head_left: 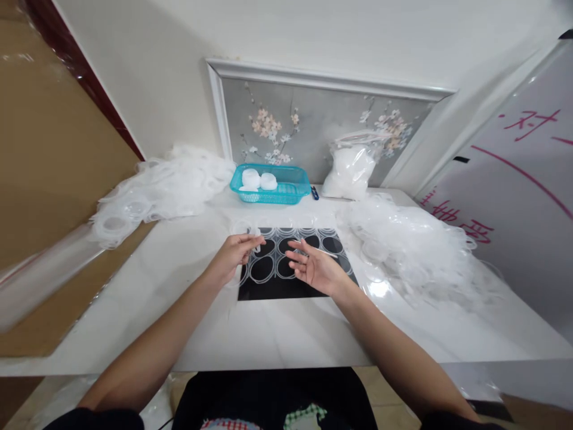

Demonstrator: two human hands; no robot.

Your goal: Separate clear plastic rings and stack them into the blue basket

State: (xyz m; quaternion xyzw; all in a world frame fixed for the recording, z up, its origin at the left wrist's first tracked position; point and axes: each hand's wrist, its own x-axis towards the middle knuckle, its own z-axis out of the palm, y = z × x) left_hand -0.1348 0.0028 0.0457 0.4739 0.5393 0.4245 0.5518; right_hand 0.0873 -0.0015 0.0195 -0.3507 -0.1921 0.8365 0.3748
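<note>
My left hand [233, 255] is closed in a pinch over the left edge of a black mat [286, 291]. Between its thumb and fingers is a small translucent plastic piece [257, 240], partly hidden and hard to make out. My right hand [316, 267] hovers above the mat's right half, palm partly up and fingers apart, with nothing gripped in it. Clear plastic rings [262, 270] lie in rows on the mat. A thin pale strip [330, 254] shows just behind the right hand; whether the two touch I cannot tell.
A heap of clear rings [170, 185] spreads at the back left, another pile [412, 245] at the right. Behind the mat stands a teal basket [293, 194] with white round pieces [268, 181]. Beside it are a dark blue tool [315, 193] and a filled clear bag [351, 170].
</note>
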